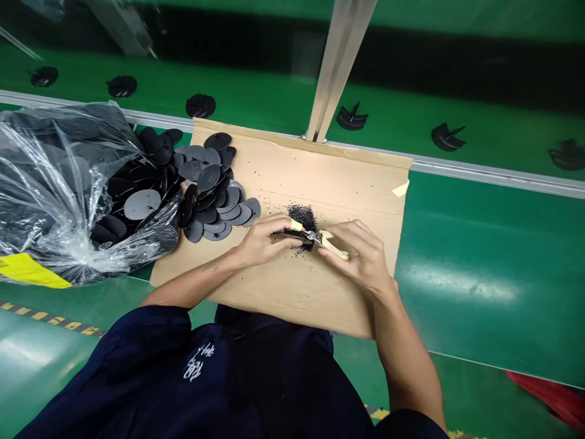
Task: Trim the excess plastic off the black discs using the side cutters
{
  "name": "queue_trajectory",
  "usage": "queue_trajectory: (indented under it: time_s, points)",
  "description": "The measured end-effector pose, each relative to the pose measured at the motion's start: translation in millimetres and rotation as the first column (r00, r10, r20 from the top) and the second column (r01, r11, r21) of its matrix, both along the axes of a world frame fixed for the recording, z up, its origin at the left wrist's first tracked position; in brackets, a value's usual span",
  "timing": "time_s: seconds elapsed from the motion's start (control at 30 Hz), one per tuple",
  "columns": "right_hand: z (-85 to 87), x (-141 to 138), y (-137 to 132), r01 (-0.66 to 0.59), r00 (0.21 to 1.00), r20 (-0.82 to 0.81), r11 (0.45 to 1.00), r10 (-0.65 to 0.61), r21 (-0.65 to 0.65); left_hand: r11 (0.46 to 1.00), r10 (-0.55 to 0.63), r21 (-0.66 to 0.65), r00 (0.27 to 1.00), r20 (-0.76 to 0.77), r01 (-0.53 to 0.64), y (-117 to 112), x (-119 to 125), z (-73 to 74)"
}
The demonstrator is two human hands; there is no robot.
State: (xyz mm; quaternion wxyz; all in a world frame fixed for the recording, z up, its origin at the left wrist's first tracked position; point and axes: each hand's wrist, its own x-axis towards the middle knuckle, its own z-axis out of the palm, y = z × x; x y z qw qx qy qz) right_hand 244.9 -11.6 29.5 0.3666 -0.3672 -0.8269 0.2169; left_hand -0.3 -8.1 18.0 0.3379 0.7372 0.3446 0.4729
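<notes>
Between the thumb and fingers of my left hand (261, 242) is a flat black plastic disc (295, 235), seen almost edge-on. One finger of that hand has a pale yellow wrap (296, 225). My right hand (361, 251) is closed around the cream-coloured handles of a pair of nippers (336, 245). Their metal jaws meet the right edge of the disc; I cannot tell whether they are biting into it. Below both hands lies a heap of small black plastic bits (302, 214) on a cardboard sheet (274, 286).
Left of my hands, a pile of black oval discs (217, 201) spreads over the cardboard. Beside it bulges a clear plastic bag (82, 201) full of them. Along the back runs a metal rail (503, 172) with an upright post (340, 67). Black parts (351, 117) sit on the green surface beyond.
</notes>
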Motion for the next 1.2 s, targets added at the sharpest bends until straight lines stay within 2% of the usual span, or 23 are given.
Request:
queue_trajectory:
  time_s: [0.4, 0.63, 0.8, 0.93, 1.03, 1.13, 1.2]
  points:
    - [2.3, 0.2, -0.1, -0.009, 1.0, 0.029, 1.0, 0.009, 0.001, 0.999, -0.024, -0.026, 1.0, 0.0, 0.024, -0.5, -2.1, -0.6]
    - [-1.3, 1.4, 1.0, -0.002, 0.997, 0.073, 0.997, -0.004, 0.082, 1.0, -0.027, 0.008, 0.999, 0.028, 0.026, 1.3, -2.7, -1.9]
    - [-1.9, 3.4, 0.5, 0.002, 0.995, 0.103, 0.997, -0.011, 0.083, 0.999, -0.034, 0.009, 0.998, 0.047, 0.033, 0.7, -0.9, -3.3]
    - [-0.5, 2.0, -2.0, 0.01, 0.994, 0.104, 1.0, -0.013, 0.026, 0.999, -0.032, -0.01, 0.998, 0.046, 0.032, 0.8, -0.4, -2.8]
    - [1.6, -1.9, -4.1, 0.011, 0.999, 0.037, 0.998, -0.008, -0.061, 0.999, -0.044, -0.005, 0.999, 0.031, 0.044, 1.4, -1.0, -0.8]
    - [3.2, -5.6, -4.8, -0.005, 1.0, -0.028, 0.99, 0.001, -0.142, 0.997, -0.058, 0.042, 0.998, -0.032, 0.059, 1.7, -2.2, 0.4]
    - [3.0, -6.4, -4.0, 0.001, 0.999, -0.047, 0.988, -0.008, -0.151, 0.996, -0.029, 0.082, 0.995, -0.093, 0.037, 1.8, -3.3, -0.3]
